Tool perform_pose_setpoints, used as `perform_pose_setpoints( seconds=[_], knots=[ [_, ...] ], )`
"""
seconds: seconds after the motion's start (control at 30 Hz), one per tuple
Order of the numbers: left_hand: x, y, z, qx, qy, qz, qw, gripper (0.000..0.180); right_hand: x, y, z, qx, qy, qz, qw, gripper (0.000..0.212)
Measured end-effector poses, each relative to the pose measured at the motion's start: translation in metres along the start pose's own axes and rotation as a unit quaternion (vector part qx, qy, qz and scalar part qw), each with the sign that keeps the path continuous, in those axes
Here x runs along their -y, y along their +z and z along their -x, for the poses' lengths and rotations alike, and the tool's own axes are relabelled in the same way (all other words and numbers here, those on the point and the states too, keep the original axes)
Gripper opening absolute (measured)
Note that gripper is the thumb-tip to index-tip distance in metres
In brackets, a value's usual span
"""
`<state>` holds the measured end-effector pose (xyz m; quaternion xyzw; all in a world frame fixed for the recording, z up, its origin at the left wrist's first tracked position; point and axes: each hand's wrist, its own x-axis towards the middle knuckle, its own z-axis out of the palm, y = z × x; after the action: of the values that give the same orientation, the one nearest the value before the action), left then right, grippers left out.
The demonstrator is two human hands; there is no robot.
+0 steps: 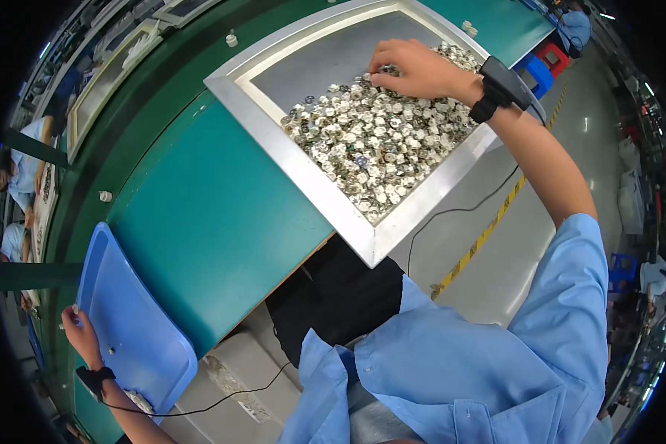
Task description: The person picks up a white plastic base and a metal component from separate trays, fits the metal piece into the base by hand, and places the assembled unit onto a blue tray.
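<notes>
Since the silver metal-framed tray [296,159], far right, seemingly stops spills, small round white-and-metallic parts [385,140] lie heaped under the right hand [418,70], fingers curled narrow; the left hand [81,334] bends beside the blue plastic tray [137,311], near left; I cannot tell either grip

No lettering, number, label or sign is readable anywhere in this view
</notes>
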<state>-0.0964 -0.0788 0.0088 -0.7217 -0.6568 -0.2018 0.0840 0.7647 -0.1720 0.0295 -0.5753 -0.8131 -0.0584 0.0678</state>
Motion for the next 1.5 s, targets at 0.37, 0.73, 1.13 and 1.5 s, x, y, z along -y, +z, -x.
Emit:
perform_pose_setpoints(
  seconds=[0.37,0.73,1.13,1.5],
  knots=[
    [-0.349,-0.04,0.17,0.036,0.177,0.514,0.838,0.028,0.018,-0.002,-0.015,-0.002,0.135,-0.293,0.946,0.021],
    [-0.465,0.018,0.235,0.319,-0.003,0.726,0.609,0.01,0.052,-0.011,0.013,-0.063,0.077,-0.4,0.911,0.016],
    [-0.516,-0.006,0.207,0.264,-0.071,0.755,0.596,0.019,0.204,-0.018,0.067,-0.189,-0.14,-0.503,0.831,0.024],
    [-0.491,0.011,0.211,0.069,0.086,0.696,0.709,0.036,0.252,0.01,0.082,-0.287,-0.166,-0.437,0.836,0.024]
  ],
)
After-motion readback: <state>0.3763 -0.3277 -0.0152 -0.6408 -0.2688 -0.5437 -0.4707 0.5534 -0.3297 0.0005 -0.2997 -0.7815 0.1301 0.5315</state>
